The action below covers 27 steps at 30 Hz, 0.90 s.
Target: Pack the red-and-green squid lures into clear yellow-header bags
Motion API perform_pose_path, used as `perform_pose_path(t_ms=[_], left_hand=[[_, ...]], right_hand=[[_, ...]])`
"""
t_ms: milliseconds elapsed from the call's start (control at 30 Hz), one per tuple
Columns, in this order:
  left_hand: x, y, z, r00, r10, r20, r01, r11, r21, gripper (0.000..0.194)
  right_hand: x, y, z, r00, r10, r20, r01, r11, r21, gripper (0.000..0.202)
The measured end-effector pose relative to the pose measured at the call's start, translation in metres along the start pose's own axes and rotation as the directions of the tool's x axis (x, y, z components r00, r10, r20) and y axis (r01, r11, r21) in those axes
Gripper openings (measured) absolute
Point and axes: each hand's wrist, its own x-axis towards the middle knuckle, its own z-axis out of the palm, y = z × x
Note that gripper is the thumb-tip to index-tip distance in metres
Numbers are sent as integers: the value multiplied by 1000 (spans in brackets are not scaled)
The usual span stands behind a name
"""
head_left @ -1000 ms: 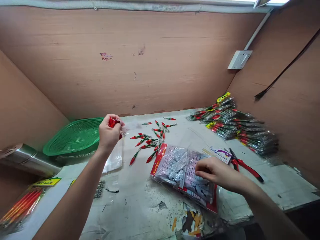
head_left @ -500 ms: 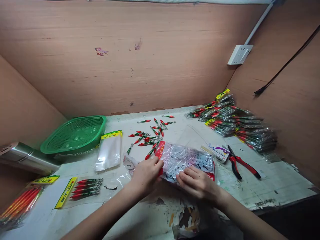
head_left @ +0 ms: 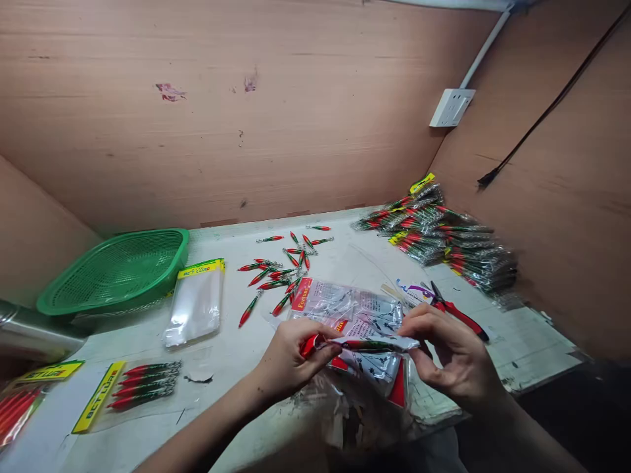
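Note:
Between my two hands is a printed plastic packet (head_left: pixel 401 342), turned nearly edge-on, with a red and green strip like a squid jig along it; whether that lies inside I cannot tell. My left hand (head_left: pixel 290 355) pinches its red left end between thumb and fingers. At the right end, the thumb and forefinger of my right hand (head_left: pixel 453 355) close on the pale edge. More printed packets with red headers (head_left: pixel 302 293) lie flat just beneath. Loose red and green squid jigs (head_left: pixel 273 284) are scattered beyond them.
A heap of bagged jigs (head_left: pixel 473 246) fills the right rear. Red-handled pliers (head_left: pixel 458 315) lie beyond my right hand. On the left are a green basket (head_left: pixel 113 269), clear bags with yellow headers (head_left: pixel 194 305) and a bag of jigs (head_left: pixel 142 387). The tabletop's front edge is torn.
Both hands have come off the flat packets and now hold one packet raised and edge-on. My right hand has moved right and up. The view has shifted slightly right.

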Motion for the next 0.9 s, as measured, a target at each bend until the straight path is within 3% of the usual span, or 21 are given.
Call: perform_pose_path(t_ms=[67,167,267,367,467,567,633,733,767,833,900], left_hand=[[3,4,-2,997,-80,6,81,994,-74,19],[2,9,-7,994,-102,-25,102,994,-32,21],[-2,13,-12,998,-12,-63,18,994,105,17],[-8,17,-16,982,157,-106,-117,942,314,13],[-14,20,-21,907,412,-89,-283,752,596,17],[-23,20,-29,811,584,33,-397,509,764,30],[-30,17,-36,776,625,84,-424,418,804,31],[-43,11,-46,746,654,123,-441,347,828,24],[-46,9,-48,728,672,137,-452,320,832,23],[-53,8,-51,674,720,164,-479,258,839,17],[-57,8,-51,617,766,180,-491,196,849,9]], right_hand=[[4,-1,-2,1000,16,-4,-16,1000,-8,25],[13,-5,-3,994,-107,10,108,987,-120,34],[25,-12,-2,975,-212,71,222,957,-188,22],[34,-20,2,981,-142,134,158,980,-118,9],[37,-24,10,986,64,154,-69,997,30,16],[38,-20,15,962,230,147,-258,942,215,20],[39,-13,14,955,291,55,-292,893,342,23],[45,-4,8,946,313,-86,-245,862,443,24],[48,-2,8,956,292,-36,-247,863,439,24],[55,0,10,950,226,214,-294,876,381,28],[61,1,18,860,166,483,-340,892,299,36]])
